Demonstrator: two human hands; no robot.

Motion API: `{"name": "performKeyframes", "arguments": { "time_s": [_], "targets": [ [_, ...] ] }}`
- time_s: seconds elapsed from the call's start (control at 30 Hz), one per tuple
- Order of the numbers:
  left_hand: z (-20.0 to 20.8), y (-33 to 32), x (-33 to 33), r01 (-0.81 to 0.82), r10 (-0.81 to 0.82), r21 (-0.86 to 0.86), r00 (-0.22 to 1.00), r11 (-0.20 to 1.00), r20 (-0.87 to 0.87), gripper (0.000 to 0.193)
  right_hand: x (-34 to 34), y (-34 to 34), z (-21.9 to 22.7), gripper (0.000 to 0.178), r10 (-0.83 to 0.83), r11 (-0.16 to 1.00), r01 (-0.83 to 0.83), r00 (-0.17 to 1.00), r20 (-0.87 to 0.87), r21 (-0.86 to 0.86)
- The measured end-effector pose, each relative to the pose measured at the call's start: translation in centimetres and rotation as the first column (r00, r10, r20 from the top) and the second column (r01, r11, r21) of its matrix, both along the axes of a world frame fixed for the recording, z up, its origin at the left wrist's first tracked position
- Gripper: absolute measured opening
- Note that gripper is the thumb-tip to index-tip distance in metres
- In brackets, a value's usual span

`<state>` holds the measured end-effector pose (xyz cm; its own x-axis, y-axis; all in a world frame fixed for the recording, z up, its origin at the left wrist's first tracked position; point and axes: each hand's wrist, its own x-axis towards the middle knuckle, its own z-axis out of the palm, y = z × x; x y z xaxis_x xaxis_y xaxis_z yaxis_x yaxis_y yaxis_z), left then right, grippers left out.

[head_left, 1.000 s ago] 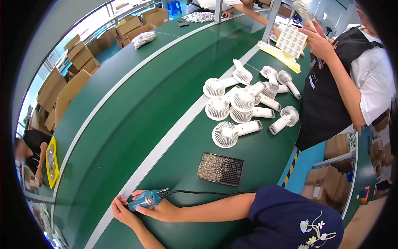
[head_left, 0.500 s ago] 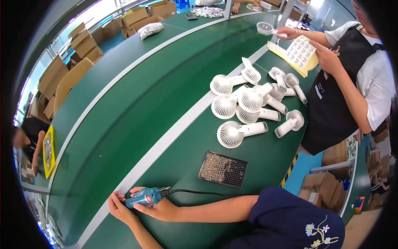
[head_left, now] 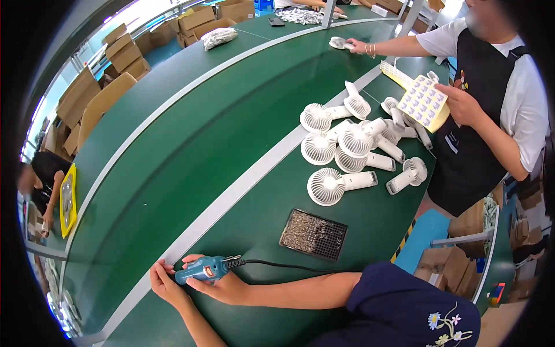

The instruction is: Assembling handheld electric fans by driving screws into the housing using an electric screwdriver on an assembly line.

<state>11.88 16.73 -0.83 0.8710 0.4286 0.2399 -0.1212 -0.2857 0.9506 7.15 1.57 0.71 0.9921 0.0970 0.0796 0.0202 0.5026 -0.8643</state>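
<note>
My right hand (head_left: 228, 287) is wrapped round a teal corded electric screwdriver (head_left: 203, 270) lying nearly level, its front end pointing left. At that front end, my left hand (head_left: 166, 282) has its fingers curled together; what they hold, if anything, is hidden. A coiled black cord (head_left: 272, 264) runs from the screwdriver's back end to the right, behind my right forearm. Beyond it sits a black gridded tray (head_left: 331, 247), its left part covered with small brass-coloured screws (head_left: 300, 231). Farther off lies a pile of white handheld fans (head_left: 325, 186), several of them overlapping.
A grey rail (head_left: 231, 189) divides my green table from a green conveyor belt (head_left: 173, 168). At the right, a co-worker holds a sticker sheet (head_left: 424, 104) and, over the belt, a white fan (head_left: 338, 43). Another person sits far left by a yellow tray (head_left: 68, 199).
The co-worker's arm has reached left over the belt with a white fan, and the sticker sheet has lowered. My hands and the screwdriver stay almost where they were.
</note>
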Motion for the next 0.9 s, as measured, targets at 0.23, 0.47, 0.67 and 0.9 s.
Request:
{"name": "performKeyframes", "arguments": {
  "time_s": [0.23,0.47,0.67,0.9],
  "targets": [
    [-0.04,-0.03,-0.06,0.009,-0.008,-0.021,1.000,1.000,0.006,0.027,-0.08,-0.09,0.12,0.044,-0.001,1.000,0.001,1.000,0.009,-0.020],
    [0.04,-0.12,-0.07,0.005,-0.005,-0.020,1.000,1.000,0.003,0.026,-0.02,0.13,-0.10,0.044,0.006,1.000,-0.006,1.000,-0.013,0.018],
    [0.41,-0.34,-0.02,0.005,-0.005,-0.019,1.000,1.000,-0.007,0.026,0.05,0.05,-0.31,0.046,0.060,0.997,-0.058,0.997,-0.047,0.040],
    [0.45,-0.51,-0.06,0.000,0.000,-0.019,1.000,1.000,0.014,0.026,0.06,-0.10,-0.22,0.048,0.075,0.996,-0.072,0.996,-0.057,0.048]
  ]
}}
